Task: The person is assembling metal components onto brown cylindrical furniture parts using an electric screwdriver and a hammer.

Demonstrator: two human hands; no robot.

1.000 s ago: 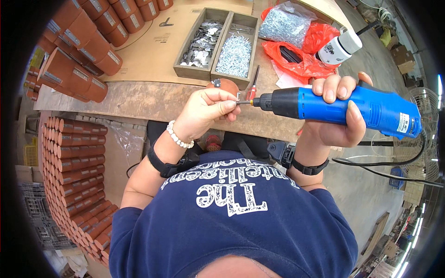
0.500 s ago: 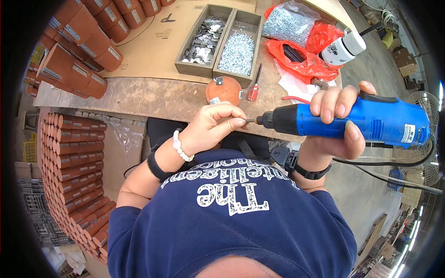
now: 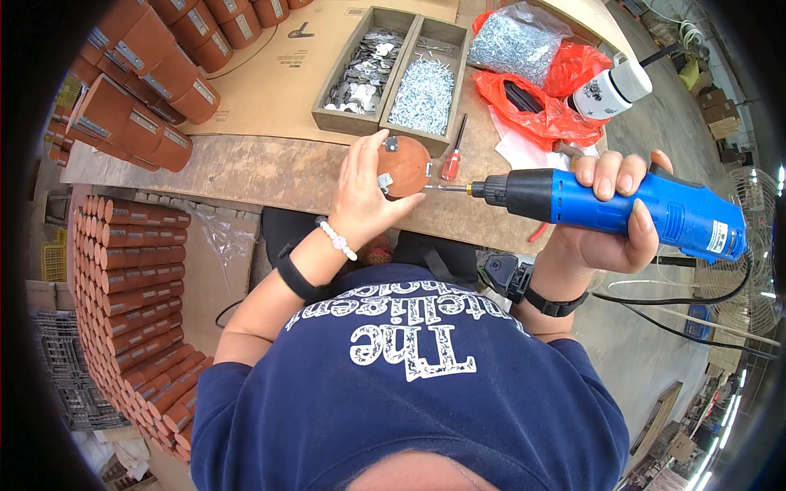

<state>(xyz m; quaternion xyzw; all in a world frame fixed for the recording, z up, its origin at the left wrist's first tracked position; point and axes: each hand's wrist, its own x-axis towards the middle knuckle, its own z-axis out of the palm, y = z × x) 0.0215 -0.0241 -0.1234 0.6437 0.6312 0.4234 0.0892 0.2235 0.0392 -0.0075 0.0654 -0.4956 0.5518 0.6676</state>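
Our left hand [image 3: 366, 190], thumb spread from fingers, cups the round red-brown piece [image 3: 412, 166], upper centre; our right hand [image 3: 607, 245] clasps the electric screwdriver [image 3: 596, 206], aimed left.

Reddish-brown round piece [image 3: 409, 168], circular face toward us: we see dark metal tab [image 3: 391, 144] at its far edge, bright silver tab [image 3: 385, 182] at its near left, small silver fitting [image 3: 428, 168] on its right rim. To right of round piece, we find blue-and-black power driver [image 3: 610, 211] aloft, almost level, slim metal bit [image 3: 449, 188] pointing at near right rim; whether tip touches, we cannot tell.
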